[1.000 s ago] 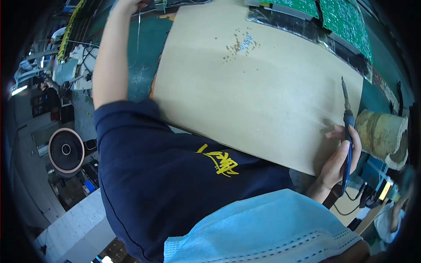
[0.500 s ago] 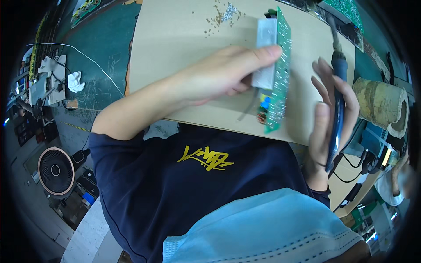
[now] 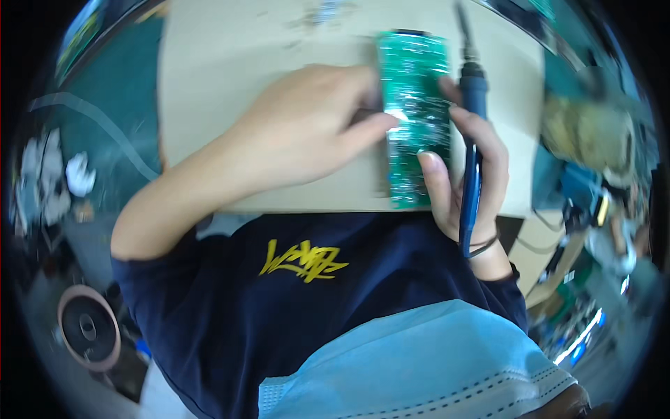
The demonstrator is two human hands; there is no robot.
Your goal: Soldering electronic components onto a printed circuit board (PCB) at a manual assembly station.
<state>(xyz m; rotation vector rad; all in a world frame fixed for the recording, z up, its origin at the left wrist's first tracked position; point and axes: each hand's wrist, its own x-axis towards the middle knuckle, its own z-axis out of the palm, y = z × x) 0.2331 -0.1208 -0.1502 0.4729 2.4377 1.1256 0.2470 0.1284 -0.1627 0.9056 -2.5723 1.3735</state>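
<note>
A green circuit board lies with its shiny solder side up above the cardboard sheet. My left hand grips its left edge, thumb on top and the other fingers hidden beneath. At the board's right edge is my right hand, its thumb and fingertips against the board. A dark blue soldering iron rests in that same hand, its tip pointing away from me and its rear end by my wrist. The parts on the board's underside are out of sight.
Beige cardboard covers the green bench. Small scraps lie at its far edge. To the left is crumpled white tissue; to the right, a yellowish roll. A round fan stands lower left.
The board has turned from edge-on to solder side up. My right hand has moved left with the soldering iron and now touches the board. The whole view has shifted and blurred.
</note>
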